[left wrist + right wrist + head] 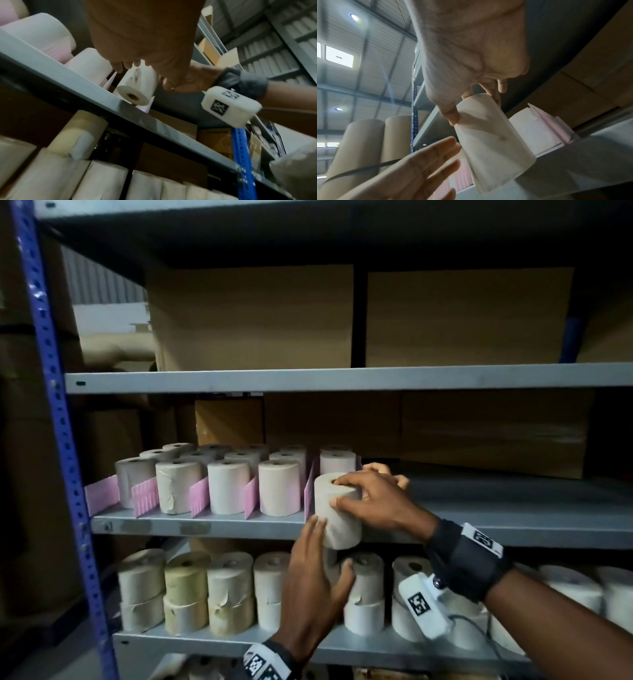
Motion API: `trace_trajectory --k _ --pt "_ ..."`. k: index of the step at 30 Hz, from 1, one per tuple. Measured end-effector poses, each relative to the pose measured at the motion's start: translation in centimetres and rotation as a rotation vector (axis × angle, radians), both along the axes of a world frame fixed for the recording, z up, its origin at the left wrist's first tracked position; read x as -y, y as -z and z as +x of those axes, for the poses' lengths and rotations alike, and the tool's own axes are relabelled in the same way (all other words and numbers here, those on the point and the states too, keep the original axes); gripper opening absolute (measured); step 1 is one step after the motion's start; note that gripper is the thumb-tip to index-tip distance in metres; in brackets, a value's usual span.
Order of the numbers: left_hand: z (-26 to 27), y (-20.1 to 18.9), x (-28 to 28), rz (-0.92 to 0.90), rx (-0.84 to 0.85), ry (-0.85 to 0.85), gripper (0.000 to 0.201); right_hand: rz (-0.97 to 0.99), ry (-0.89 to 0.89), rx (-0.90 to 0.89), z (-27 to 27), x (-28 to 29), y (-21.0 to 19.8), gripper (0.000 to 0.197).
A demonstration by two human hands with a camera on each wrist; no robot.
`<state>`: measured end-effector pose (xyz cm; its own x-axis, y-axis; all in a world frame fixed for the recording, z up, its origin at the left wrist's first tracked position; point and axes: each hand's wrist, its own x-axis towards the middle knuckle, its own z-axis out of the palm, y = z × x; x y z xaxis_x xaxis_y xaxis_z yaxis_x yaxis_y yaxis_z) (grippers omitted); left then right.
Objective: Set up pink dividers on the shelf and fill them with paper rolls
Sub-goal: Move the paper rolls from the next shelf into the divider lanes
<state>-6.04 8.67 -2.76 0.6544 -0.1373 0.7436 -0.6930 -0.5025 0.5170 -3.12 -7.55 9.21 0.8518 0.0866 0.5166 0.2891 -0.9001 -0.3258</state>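
On the grey middle shelf (205, 523) several pink dividers (145, 496) stand upright, with rows of beige paper rolls (228, 486) between them. My right hand (346, 491) grips one more paper roll (337, 518) from its top and side. This roll is tilted and overhangs the shelf's front edge, just right of the rightmost front divider (310, 491). My left hand (329, 542) lies with straight fingers against the roll's lower left side. The right wrist view shows the thumb and fingers (494, 97) round the roll (493, 142), with another roll and a pink divider (547, 121) behind.
Stacked paper rolls (229, 587) fill the lower shelf under my hands. Cardboard boxes (250, 316) sit on the shelf above and behind the rolls (479, 433). A blue perforated upright (58, 405) bounds the left side. Bare shelf surface (513, 501) extends to the right.
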Motion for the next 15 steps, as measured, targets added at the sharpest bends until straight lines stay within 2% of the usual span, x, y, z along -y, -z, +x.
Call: trace_trajectory --k 3,6,11,15 --pt "0.7 0.7 0.9 0.273 0.004 0.018 0.087 -0.024 0.049 -0.006 1.8 -0.2 0.0 0.056" --pt "2.4 1.6 2.0 0.439 -0.015 -0.039 0.094 -0.026 0.067 -0.038 3.1 -0.2 -0.4 0.053" --pt "5.6 2.6 3.1 0.512 -0.01 -0.109 0.097 -0.185 0.098 -0.053 5.0 -0.1 -1.5 0.052" --pt "7.4 2.6 3.8 0.594 -0.026 -0.142 0.102 -0.237 0.085 -0.046 6.1 -0.1 -1.6 0.048"
